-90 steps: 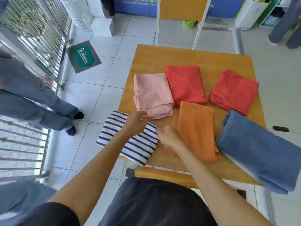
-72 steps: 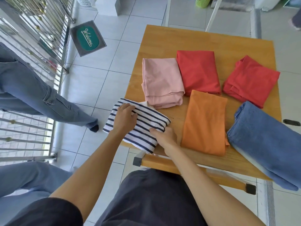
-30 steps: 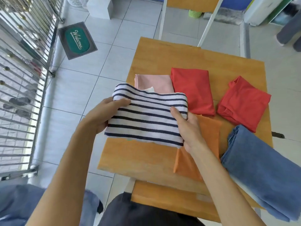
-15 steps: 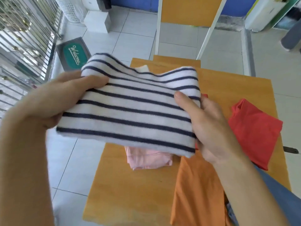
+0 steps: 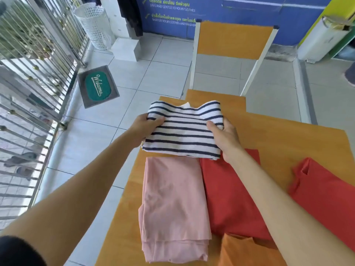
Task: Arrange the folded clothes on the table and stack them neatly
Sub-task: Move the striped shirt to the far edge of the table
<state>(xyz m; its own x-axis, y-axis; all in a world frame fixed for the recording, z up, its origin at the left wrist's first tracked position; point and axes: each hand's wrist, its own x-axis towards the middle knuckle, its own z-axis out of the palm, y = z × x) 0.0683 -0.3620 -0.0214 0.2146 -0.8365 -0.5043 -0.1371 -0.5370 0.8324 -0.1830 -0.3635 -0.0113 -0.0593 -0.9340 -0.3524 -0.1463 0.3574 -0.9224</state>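
Both my hands hold a folded white shirt with navy stripes (image 5: 184, 131) over the far left part of the wooden table (image 5: 284, 143). My left hand (image 5: 146, 127) grips its left edge and my right hand (image 5: 224, 137) grips its right edge. Just nearer to me lies a folded pink garment (image 5: 172, 204). A folded red garment (image 5: 228, 198) lies to its right, partly under my right forearm. A second red garment (image 5: 326, 192) lies at the right edge. An orange garment (image 5: 244, 252) shows at the bottom.
A chair with an orange back (image 5: 234, 41) stands at the table's far side. On the tiled floor to the left are a green welcome mat (image 5: 98, 86), a white mesh basket (image 5: 94, 24) and a white box (image 5: 125, 48). A metal railing (image 5: 28, 77) runs along the left.
My hands lifted the striped shirt from the near left table corner, raised it and carried it away from me. It is now held beyond the pink garment, over the far part of the table.
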